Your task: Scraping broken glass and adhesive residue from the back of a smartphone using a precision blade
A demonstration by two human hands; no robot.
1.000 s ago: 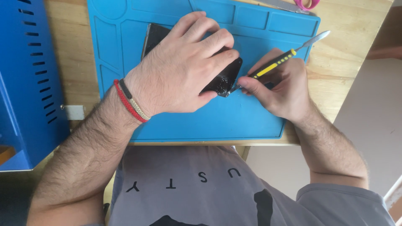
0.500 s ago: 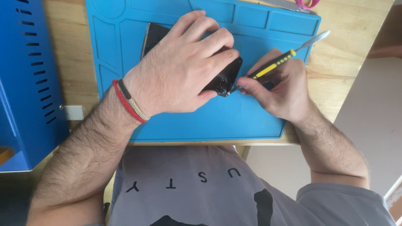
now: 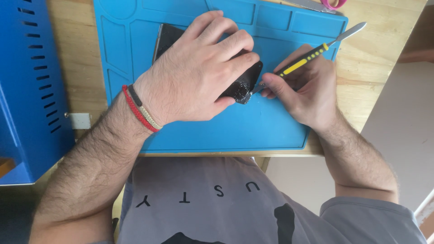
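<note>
My left hand [image 3: 194,77] presses flat on a black phone [image 3: 242,86] that lies on a blue work mat [image 3: 271,126]; only the phone's near corner and far edge show past my fingers. My right hand [image 3: 307,90] grips a black and yellow metal pry tool [image 3: 312,55] like a pen. Its lower tip touches the phone's near corner, and its flat upper blade points away to the right. Red and beige bands sit on my left wrist.
The mat rests on a light wooden table [image 3: 379,77]. A blue metal box with vent slots [image 3: 27,90] stands at the left. Pink-handled scissors [image 3: 332,4] lie at the table's far edge. The table's near edge runs just under the mat.
My right hand and the tool have shifted very slightly at the phone's corner. My left hand stays pressed on the phone.
</note>
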